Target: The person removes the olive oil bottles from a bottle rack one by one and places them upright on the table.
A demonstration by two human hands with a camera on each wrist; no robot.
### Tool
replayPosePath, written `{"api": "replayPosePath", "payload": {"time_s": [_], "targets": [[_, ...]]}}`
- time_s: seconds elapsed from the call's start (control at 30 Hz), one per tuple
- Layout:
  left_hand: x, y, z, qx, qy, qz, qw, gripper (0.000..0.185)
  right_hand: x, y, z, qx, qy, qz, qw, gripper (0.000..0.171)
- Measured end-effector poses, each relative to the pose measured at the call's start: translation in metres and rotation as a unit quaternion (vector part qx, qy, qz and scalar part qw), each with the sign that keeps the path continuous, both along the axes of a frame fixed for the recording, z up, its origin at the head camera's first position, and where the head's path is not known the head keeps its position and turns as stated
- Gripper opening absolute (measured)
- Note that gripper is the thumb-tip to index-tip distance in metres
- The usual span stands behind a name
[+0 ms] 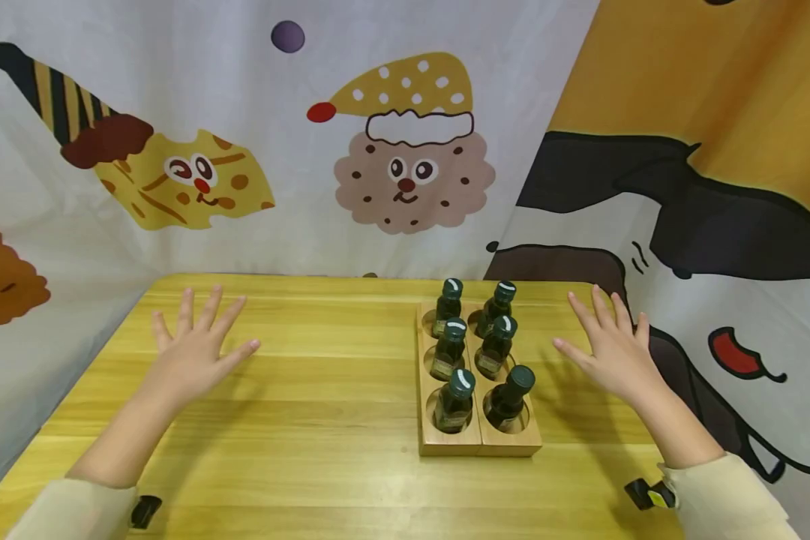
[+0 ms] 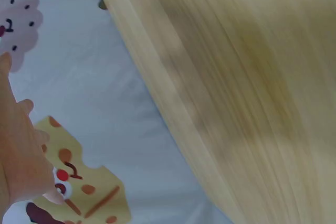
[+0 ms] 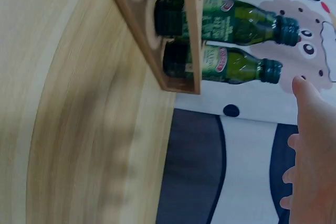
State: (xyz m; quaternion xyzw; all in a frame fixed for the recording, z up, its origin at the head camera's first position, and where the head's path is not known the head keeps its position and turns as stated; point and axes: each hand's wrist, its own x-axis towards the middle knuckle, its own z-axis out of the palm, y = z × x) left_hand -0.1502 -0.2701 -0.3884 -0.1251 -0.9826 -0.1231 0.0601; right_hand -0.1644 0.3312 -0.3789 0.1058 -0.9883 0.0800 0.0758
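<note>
My left hand (image 1: 192, 352) hovers over the left side of the table, fingers spread wide and holding nothing. To the right of a wooden bottle rack (image 1: 448, 448), my right hand (image 1: 614, 352) is held with spread fingers, also holding nothing. Several small dark green bottles with green caps stand in the rack's round holes in two columns; the front right bottle (image 1: 508, 401) leans a little. Most caps bear a white mark, while that one's cap looks plain. In the right wrist view, a labelled green bottle (image 3: 223, 64) shows through the rack's open side, near my right thumb.
The wooden table (image 1: 297, 420) has its far edge against a white curtain (image 1: 229, 45) printed with cartoon food. Dark wrist straps hang by both cream sleeves (image 1: 732, 499). Shadows of the hands fall on the tabletop.
</note>
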Motion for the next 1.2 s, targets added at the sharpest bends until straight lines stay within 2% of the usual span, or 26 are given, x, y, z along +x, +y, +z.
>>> {"api": "replayPosePath", "payload": {"time_s": [0.27, 0.5, 0.7, 0.93, 1.2], "targets": [[0.009, 0.031, 0.003, 0.017, 0.029, -0.024, 0.9992, 0.075, 0.022, -0.004, 0.003, -0.028, 0.037, 0.023, 0.999, 0.082], [0.016, 0.065, -0.003, 0.058, 0.042, -0.046, 0.9964, 0.075, 0.037, -0.006, -0.007, -0.086, 0.051, 0.059, 0.993, 0.080], [0.021, 0.095, -0.004, 0.080, 0.059, -0.078, 0.9920, 0.076, 0.048, -0.005, -0.026, -0.170, 0.048, 0.101, 0.979, 0.083], [0.027, 0.126, -0.003, 0.114, 0.073, -0.113, 0.9844, 0.078, 0.057, -0.007, -0.048, -0.250, 0.022, 0.125, 0.960, 0.090], [0.033, 0.156, -0.006, 0.172, 0.069, -0.142, 0.9725, 0.077, 0.067, -0.015, -0.065, -0.303, -0.007, 0.150, 0.941, 0.095]]}}
